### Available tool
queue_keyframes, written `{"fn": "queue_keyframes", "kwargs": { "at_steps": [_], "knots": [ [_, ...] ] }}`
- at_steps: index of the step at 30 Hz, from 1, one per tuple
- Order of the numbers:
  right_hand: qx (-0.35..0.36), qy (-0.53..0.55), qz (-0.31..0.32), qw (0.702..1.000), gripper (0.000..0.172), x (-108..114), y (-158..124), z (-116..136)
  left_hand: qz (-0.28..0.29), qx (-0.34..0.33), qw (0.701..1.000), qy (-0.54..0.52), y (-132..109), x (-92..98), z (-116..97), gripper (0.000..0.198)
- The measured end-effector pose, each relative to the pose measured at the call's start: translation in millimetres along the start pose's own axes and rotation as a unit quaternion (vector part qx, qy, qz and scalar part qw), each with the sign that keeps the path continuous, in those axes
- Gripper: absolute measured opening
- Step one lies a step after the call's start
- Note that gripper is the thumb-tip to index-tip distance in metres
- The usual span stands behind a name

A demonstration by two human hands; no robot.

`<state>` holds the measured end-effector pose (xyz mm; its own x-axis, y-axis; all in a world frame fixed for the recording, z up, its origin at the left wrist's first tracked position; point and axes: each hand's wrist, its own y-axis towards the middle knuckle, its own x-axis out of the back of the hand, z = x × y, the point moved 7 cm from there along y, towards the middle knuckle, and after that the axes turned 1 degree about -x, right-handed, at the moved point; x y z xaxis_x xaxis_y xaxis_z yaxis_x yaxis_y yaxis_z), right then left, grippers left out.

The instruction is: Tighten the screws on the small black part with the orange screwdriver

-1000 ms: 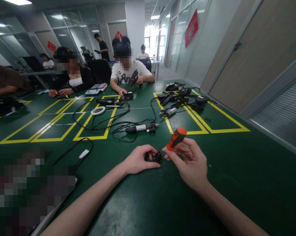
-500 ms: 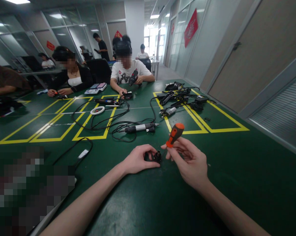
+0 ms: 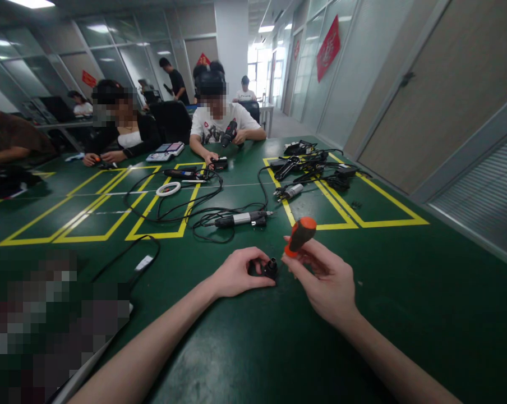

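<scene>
Between the thumb and fingers of my left hand (image 3: 243,273) is a small black part with a short round neck (image 3: 271,268), standing on the green table (image 3: 236,348). My right hand (image 3: 331,278) grips a screwdriver with an orange and dark grey handle (image 3: 302,235). The handle leans up and to the right. The screwdriver's shaft and tip cannot be made out beside the fingers. My right fingertips are just to the right of the black part, a small gap away.
Ahead lies a silver and black electric screwdriver (image 3: 243,219) with a looped cord. Black tools and cables (image 3: 308,163) are heaped at the right back, near a white tape ring (image 3: 168,189) further left. Across the table a person (image 3: 220,120) holds a drill. Yellow tape (image 3: 392,223) marks rectangles.
The screwdriver's handle has dropped slightly and tilted further to the right in my right hand. My left hand and the black part have hardly moved.
</scene>
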<state>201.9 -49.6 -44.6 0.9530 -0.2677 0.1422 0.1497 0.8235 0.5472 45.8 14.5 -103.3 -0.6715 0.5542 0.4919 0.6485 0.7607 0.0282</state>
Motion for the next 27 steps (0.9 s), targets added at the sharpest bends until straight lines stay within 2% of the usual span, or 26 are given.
{"fn": "queue_keyframes", "kwargs": {
  "at_steps": [4,6,11,14,18,24,27],
  "knots": [
    [-0.013,0.039,-0.009,0.999,0.037,0.3,-3.4,-6.3,0.004,-0.004,1.000,0.002,0.3,-0.2,0.0,0.037],
    [-0.012,0.047,0.003,0.999,0.035,-1.5,-4.3,-6.3,0.004,-0.005,1.000,0.003,0.4,-0.1,-0.3,0.036],
    [-0.021,0.017,0.022,0.999,0.013,-3.9,-3.0,-4.5,0.004,0.002,1.000,0.006,0.0,-0.2,-0.1,0.037],
    [-0.007,0.002,0.015,1.000,0.008,-2.8,-1.2,-1.7,0.002,0.003,1.000,0.008,-0.2,-0.1,-0.1,0.038],
    [0.005,0.002,0.008,1.000,0.010,-1.6,-0.3,-0.5,-0.002,0.000,1.000,0.010,-0.4,0.3,0.0,0.039],
    [-0.013,0.034,-0.006,0.999,0.033,-0.1,-3.4,-7.6,0.003,-0.006,1.000,0.017,0.1,-0.3,0.3,0.037],
    [-0.024,0.033,0.006,0.999,0.026,-2.2,-3.7,-9.6,0.001,-0.003,1.000,0.020,0.1,0.2,0.5,0.038]
  ]
}}
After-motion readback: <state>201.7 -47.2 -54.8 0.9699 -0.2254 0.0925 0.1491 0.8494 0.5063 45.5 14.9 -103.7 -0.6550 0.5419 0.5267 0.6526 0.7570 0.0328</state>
